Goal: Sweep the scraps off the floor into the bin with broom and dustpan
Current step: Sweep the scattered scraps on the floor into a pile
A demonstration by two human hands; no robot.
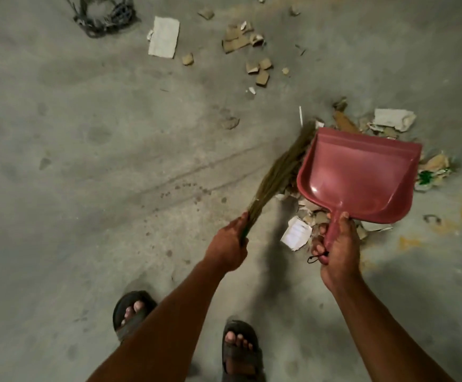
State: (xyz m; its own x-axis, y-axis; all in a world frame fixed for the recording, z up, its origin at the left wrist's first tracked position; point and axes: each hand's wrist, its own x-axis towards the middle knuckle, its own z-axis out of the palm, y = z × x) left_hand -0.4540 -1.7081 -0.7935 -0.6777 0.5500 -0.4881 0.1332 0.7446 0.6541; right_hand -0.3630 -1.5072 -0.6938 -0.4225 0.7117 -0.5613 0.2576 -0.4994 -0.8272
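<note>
Stained grey concrete floor (86,161) carries torn cardboard and paper scraps (254,48) beyond both hands, a dark tangle (104,16) farther left.

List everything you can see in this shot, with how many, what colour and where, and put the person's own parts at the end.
dustpan: one, red, right of centre, over a heap of scraps, empty
broom: one, straw-coloured bristles, just left of the dustpan
near scraps: one heap, brown card and white paper, around and under the dustpan
far scraps: a loose scatter, brown card bits, top centre
paper sheet: one, white, top, left of the far scraps
tangle: one, dark, top left; what it is cannot be told
floor: grey concrete, stained
sandals: two, dark, bottom centre, on the feet
left hand: grips the broom
right hand: grips the dustpan handle
</note>
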